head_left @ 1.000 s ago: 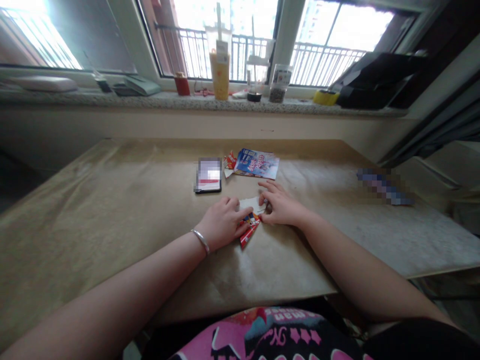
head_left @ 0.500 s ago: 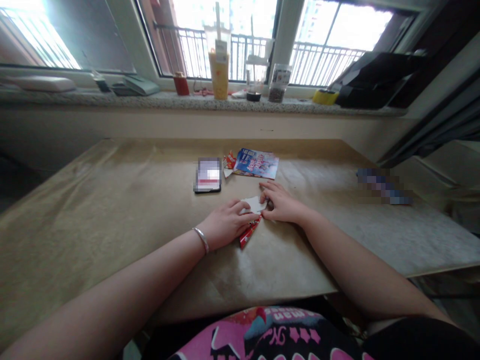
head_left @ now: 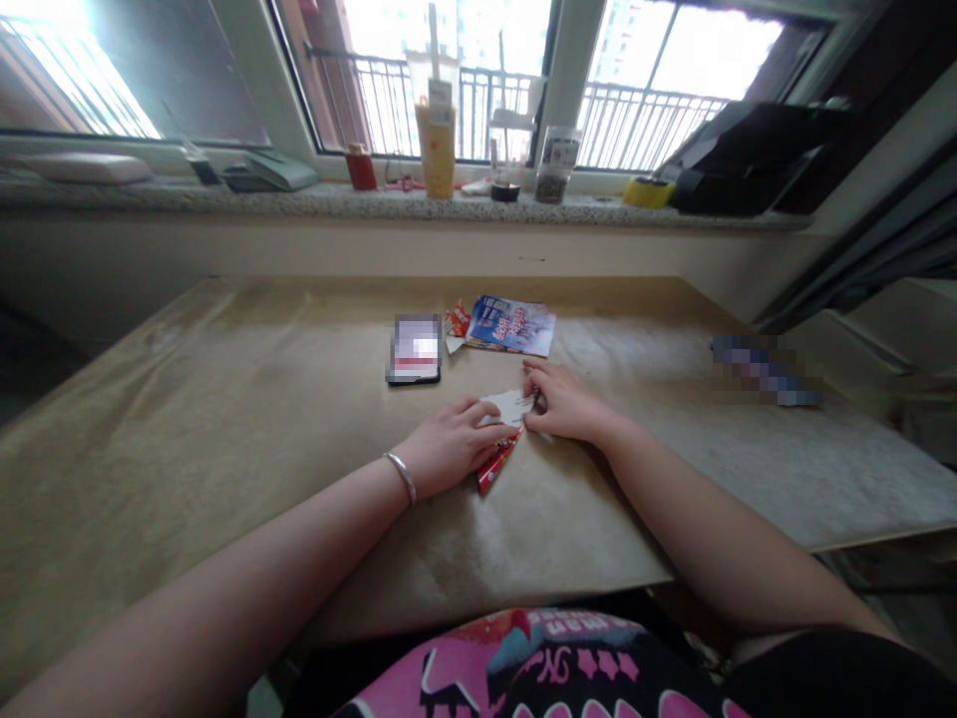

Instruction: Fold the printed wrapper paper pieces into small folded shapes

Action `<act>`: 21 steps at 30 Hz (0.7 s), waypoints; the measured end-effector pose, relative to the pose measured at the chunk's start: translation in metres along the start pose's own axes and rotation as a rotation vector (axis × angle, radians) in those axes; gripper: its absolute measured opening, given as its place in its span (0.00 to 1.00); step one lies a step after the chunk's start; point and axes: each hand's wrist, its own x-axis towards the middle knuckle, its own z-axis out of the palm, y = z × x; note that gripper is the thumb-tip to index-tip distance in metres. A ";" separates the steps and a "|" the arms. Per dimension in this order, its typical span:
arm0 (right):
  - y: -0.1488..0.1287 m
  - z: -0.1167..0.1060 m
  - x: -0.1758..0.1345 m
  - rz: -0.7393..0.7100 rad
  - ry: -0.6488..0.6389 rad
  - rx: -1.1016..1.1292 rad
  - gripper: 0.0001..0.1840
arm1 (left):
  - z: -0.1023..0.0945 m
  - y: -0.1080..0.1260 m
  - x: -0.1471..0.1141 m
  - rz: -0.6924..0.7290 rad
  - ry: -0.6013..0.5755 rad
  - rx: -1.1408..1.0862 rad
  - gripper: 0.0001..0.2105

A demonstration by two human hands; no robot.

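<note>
A partly folded sheet of paper (head_left: 508,408), white on the upper face with a red printed flap pointing toward me, lies on the table in front of me. Across its left part rests my left hand (head_left: 454,446), fingers stretched out flat and pressing on it, hiding some of the sheet. At the right edge, the thumb and curled fingers of my right hand (head_left: 566,403) close on the paper. Beyond it lie a stack of printed leaflets (head_left: 514,327) and a folded orange-red paper piece (head_left: 458,321).
A phone (head_left: 415,349) lies left of the leaflets on the cloth-covered table (head_left: 246,399). Farther right is a blurred flat item (head_left: 767,371). The windowsill (head_left: 314,201) holds a tall cup of yellow drink (head_left: 438,150), a yellow tape roll (head_left: 648,192) and a black case (head_left: 748,165).
My right hand has shifted very slightly right along the paper's edge, showing a little more white. My left hand stays in place.
</note>
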 end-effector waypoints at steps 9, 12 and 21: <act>0.001 -0.004 0.002 0.056 0.037 -0.032 0.12 | -0.002 0.002 0.002 -0.011 -0.018 -0.023 0.15; -0.002 -0.007 0.002 0.101 0.060 -0.066 0.12 | -0.001 0.002 0.003 -0.009 -0.015 -0.032 0.15; -0.003 -0.010 0.002 0.216 0.084 -0.187 0.16 | 0.001 0.000 0.001 -0.020 -0.013 -0.048 0.16</act>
